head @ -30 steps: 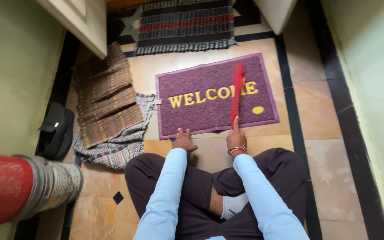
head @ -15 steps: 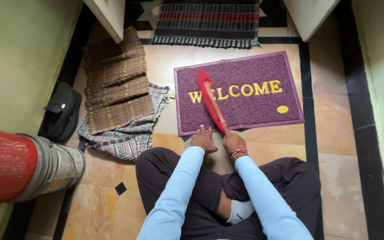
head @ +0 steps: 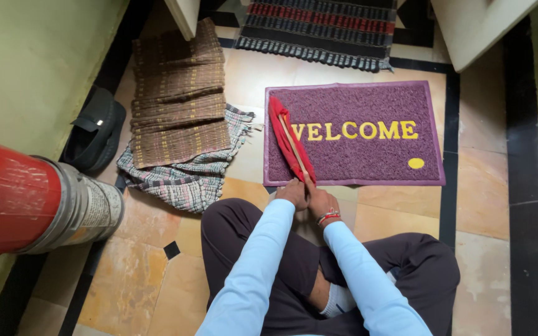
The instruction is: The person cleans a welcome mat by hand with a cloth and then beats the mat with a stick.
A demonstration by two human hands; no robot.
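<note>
Tiled floor [head: 157,280] carries all items. We clamp the left hand [head: 294,191] and right hand [head: 320,202] together on the near end of a red brush [head: 289,143]; both grips are closed around its handle. This brush lies tilted across the left part of a purple mat [head: 368,155]. Left of the mat lie a checked cloth [head: 182,177], a brown woven mat [head: 179,99] and a black sandal [head: 94,134].

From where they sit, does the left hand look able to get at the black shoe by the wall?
Probably not without leaning. The left hand is at the red brush handle, and the shoe lies far off past the folded mats, though nothing blocks the way.
</note>
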